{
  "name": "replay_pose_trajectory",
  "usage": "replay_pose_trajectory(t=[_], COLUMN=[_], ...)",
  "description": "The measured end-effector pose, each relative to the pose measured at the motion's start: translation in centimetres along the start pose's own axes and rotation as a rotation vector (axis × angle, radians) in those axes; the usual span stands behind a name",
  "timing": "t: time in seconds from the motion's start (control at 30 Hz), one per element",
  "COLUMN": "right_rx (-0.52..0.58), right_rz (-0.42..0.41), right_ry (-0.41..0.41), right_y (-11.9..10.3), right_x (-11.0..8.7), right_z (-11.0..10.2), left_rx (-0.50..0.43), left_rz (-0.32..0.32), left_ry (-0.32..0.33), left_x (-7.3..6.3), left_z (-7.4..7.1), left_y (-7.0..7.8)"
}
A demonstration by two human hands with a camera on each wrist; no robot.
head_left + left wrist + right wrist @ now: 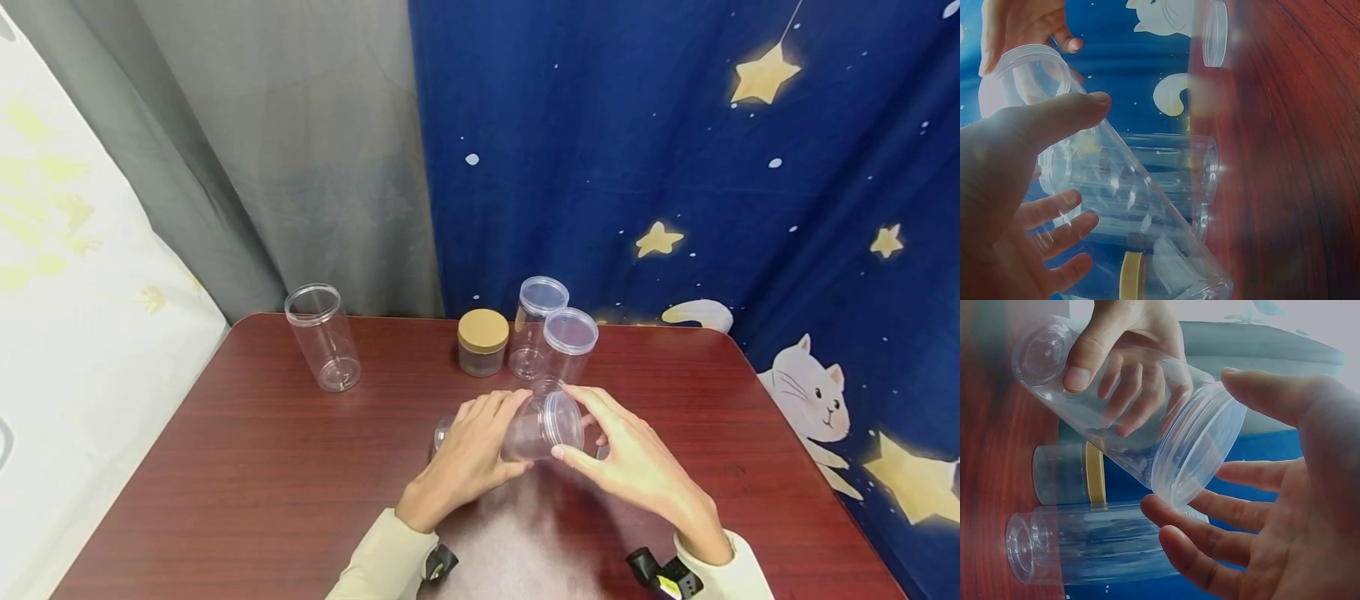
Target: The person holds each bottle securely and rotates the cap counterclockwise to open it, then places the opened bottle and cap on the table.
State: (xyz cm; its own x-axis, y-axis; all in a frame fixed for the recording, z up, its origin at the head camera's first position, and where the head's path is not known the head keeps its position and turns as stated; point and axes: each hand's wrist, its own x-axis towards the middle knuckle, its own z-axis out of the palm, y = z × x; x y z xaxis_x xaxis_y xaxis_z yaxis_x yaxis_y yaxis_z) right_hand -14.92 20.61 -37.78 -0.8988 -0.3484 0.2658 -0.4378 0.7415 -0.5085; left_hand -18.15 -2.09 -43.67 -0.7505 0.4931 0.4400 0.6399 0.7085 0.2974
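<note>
A tall clear plastic jar lies tilted between the hands, its mouth end up and to the right. My left hand grips its body, thumb on one side and fingers round the other. At the mouth is a translucent lid with a ribbed edge. My right hand holds this lid by its rim, thumb at one edge and fingertips at the opposite one. Through the clear wall of the jar, the left fingers show in the right wrist view.
Behind the hands stand two tall lidded jars and a short jar with a gold lid. A tall jar without a lid is at the back left. Another clear lid rests on the red-brown table. Curtains hang behind.
</note>
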Motion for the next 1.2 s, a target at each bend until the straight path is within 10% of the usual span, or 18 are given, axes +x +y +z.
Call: replay_pose_trajectory(t=[1.2], right_rx=[-0.033], right_rz=[-0.082], right_ry=[-0.029], right_y=[0.01], right_x=[-0.17], right_z=[-0.23], left_rx=[-0.012], left_rz=[-0.011], left_ry=[0.000], left_x=[-0.06], left_z=[-0.25], left_y=[0.17])
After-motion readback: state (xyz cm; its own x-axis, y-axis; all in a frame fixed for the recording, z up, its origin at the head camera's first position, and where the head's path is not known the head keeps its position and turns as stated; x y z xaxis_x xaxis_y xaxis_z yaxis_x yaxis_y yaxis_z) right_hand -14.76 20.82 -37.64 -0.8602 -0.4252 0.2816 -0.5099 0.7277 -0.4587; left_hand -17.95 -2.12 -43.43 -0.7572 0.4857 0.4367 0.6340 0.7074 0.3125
